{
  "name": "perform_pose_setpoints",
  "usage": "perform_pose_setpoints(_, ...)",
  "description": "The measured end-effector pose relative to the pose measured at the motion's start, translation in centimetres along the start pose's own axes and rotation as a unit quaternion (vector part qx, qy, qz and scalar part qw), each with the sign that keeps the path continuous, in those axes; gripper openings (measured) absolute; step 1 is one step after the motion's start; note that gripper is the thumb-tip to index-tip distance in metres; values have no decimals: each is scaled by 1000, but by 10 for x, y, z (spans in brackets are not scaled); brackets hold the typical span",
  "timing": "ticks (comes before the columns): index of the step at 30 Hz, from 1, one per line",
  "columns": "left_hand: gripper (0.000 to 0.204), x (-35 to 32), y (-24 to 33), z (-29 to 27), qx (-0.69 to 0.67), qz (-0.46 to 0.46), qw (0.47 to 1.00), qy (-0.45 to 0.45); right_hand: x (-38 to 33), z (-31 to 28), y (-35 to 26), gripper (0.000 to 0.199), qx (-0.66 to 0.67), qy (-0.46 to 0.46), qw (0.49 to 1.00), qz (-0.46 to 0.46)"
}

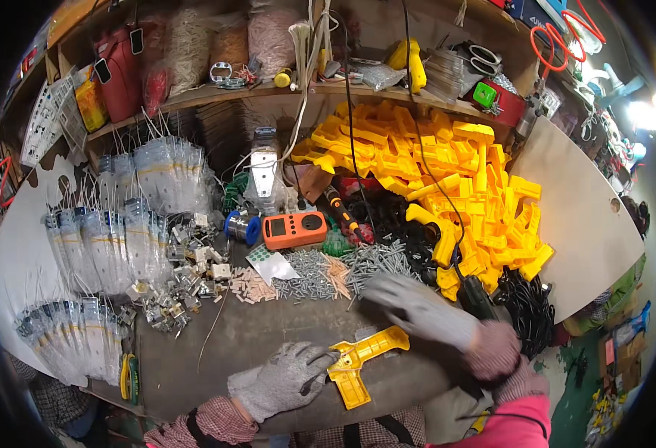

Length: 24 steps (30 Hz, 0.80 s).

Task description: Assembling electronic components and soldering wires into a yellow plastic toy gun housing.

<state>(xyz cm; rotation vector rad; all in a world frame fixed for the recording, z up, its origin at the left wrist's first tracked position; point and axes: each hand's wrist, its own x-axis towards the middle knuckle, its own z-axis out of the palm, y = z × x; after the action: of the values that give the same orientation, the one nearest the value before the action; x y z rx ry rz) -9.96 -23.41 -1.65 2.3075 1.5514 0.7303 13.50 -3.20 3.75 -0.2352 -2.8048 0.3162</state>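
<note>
A yellow pistol-shaped plastic shell (pixel 352 366) lies on the dark work surface in front of me, its hollow ribbed inside facing up. My left hand (pixel 287 377), in a grey glove, grips the shell's left end between its fingers. My right hand (pixel 425 310), gloved too, is smeared by motion over the far right of the work area, beside a heap of grey screws (pixel 380 265). Its fingertips are blurred, so whether they hold anything cannot be made out. Small pinkish pegs (pixel 253 285) lie left of the screws.
More yellow shells (pixel 484 216) are piled at the back right, with black cables (pixel 526 306) beside them. An orange multimeter (pixel 295 230), a solder spool (pixel 242 227) and metal parts (pixel 186 280) stand behind. Bagged wired parts (pixel 104 246) fill the left. A black cord hangs down at right.
</note>
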Motion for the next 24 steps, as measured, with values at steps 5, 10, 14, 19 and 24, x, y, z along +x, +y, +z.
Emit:
perform_pose_setpoints(5,39,3,-6,4,-4,22,1000,-6,71,27,114,32,-213,159,944,195)
perform_pose_setpoints(10,40,4,-6,4,-18,21,999,-24,95,38,149,22,-179,35,946,266)
perform_pose_setpoints(14,40,2,-12,7,-28,27,999,-14,109,37,154,26,-176,-59,943,276)
perform_pose_setpoints(19,39,0,-12,8,-39,23,999,-19,118,33,132,30,-174,-51,935,304)
perform_pose_setpoints(24,38,4,-8,8,-31,20,999,-28,108,34,143,29,-192,-15,934,301)
